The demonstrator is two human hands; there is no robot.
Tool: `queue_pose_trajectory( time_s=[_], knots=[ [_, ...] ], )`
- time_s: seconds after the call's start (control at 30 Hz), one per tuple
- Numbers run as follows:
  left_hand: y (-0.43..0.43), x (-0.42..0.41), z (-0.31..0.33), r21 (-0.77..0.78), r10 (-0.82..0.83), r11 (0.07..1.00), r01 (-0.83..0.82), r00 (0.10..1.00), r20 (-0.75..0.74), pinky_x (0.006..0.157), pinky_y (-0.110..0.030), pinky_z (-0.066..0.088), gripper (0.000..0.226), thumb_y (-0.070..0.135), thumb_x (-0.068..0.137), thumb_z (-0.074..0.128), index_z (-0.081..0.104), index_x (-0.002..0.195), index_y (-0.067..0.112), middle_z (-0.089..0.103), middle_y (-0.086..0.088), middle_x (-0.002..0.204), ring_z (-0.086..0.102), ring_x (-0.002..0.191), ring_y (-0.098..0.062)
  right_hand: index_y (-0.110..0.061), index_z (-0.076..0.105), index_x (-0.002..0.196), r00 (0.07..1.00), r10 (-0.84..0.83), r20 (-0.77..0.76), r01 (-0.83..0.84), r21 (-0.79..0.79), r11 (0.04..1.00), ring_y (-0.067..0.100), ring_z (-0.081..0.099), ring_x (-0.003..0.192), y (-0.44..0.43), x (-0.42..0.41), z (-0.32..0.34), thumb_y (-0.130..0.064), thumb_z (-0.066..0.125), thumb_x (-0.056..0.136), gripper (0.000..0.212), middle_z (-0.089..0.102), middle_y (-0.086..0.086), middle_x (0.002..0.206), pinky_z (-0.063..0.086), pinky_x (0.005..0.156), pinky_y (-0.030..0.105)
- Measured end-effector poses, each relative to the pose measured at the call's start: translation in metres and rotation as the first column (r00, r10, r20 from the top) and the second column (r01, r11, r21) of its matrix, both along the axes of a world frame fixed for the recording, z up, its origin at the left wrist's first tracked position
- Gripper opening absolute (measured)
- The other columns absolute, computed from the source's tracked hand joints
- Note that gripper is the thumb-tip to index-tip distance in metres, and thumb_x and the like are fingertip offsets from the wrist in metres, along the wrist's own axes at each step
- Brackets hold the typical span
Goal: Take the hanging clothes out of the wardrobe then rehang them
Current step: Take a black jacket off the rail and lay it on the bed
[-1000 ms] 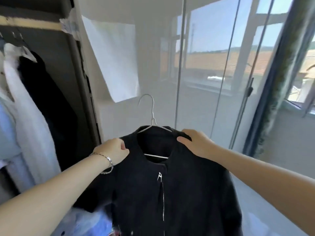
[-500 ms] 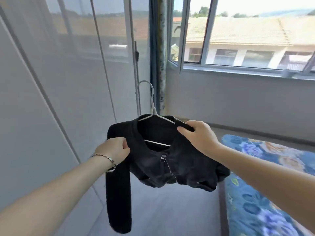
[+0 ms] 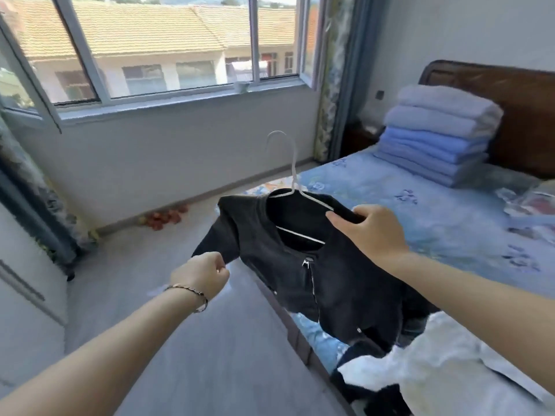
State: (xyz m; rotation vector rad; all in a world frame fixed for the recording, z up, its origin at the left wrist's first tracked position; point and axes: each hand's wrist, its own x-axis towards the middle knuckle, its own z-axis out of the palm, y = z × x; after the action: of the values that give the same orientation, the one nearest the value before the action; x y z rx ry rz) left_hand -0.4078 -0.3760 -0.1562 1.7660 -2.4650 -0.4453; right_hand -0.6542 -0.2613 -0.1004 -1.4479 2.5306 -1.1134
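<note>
Here we see a black jacket (image 3: 330, 265) held up in the air on a white wire hanger (image 3: 292, 175), above the near edge of the bed (image 3: 420, 211) and the grey floor (image 3: 180, 340). The right hand (image 3: 372, 232) has its grip clamped on the jacket's shoulder, thumb and fingers pinching the cloth there; we cannot tell whether the hanger's arm is caught in the pinch as well. The left hand (image 3: 199, 274), with a thin bracelet (image 3: 192, 291) at the wrist, is balled into a fist, its grip closed on the jacket's other sleeve, which runs down from the shoulder to that fist. The hanger's hook stands free above the collar, touching nothing. The jacket's front is zipped, the pull just under the collar.

The hem hangs toward a crumpled white garment (image 3: 435, 364) lying on the bed's near corner; we cannot tell whether the two touch. Some dark cloth shows beside and under that garment.

Farther up the bed, a stack of folded blankets (image 3: 435, 136), pale ones on top and blue below, sits against a dark wooden headboard (image 3: 510, 94). A wide window (image 3: 168, 46) fills the wall ahead, with a patterned curtain (image 3: 333, 76) at its right side. On the floor by the wall under the window lies a small red-orange cluster, too blurred to name.
</note>
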Motion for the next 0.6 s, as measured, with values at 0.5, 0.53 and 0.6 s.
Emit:
queue_pose_trajectory(
  time_s=[0.5,0.53,0.6],
  knots=[
    [0.108,-0.241,-0.014,0.058,-0.62,0.783,0.619,0.785,-0.013,0.082,-0.032,0.049,0.015,0.021,0.089,0.043,0.058,0.092,0.019,0.063,-0.006,0.098,0.06,0.093,-0.027,-0.016,0.027,0.045,0.819,-0.554,0.148,0.557,0.023,0.83,0.011,0.024,0.042,0.283,-0.138,-0.015,-0.044,0.072,0.075,0.061,0.024,-0.006,0.042,0.019,0.051,0.029],
    [0.117,-0.256,-0.017,0.073,-0.629,0.775,0.628,0.777,-0.014,0.084,-0.032,0.049,0.017,0.02,0.088,0.044,0.06,0.095,0.018,0.064,-0.006,0.1,0.061,0.095,-0.027,-0.016,0.025,0.045,0.802,-0.576,0.158,0.58,0.024,0.814,0.01,0.022,0.04,0.296,-0.151,-0.019,-0.044,0.072,0.075,0.062,0.022,-0.008,0.04,0.017,0.05,0.029],
    [0.132,-0.286,-0.028,0.089,-0.651,0.756,0.648,0.759,-0.005,0.082,-0.031,0.049,0.017,0.02,0.087,0.045,0.061,0.093,0.018,0.062,-0.005,0.094,0.061,0.092,-0.028,-0.017,0.022,0.045,0.77,-0.613,0.177,0.619,0.023,0.785,0.011,0.021,0.042,0.319,-0.18,-0.033,-0.04,0.073,0.076,0.064,0.02,-0.007,0.041,0.016,0.051,0.029]
  ],
)
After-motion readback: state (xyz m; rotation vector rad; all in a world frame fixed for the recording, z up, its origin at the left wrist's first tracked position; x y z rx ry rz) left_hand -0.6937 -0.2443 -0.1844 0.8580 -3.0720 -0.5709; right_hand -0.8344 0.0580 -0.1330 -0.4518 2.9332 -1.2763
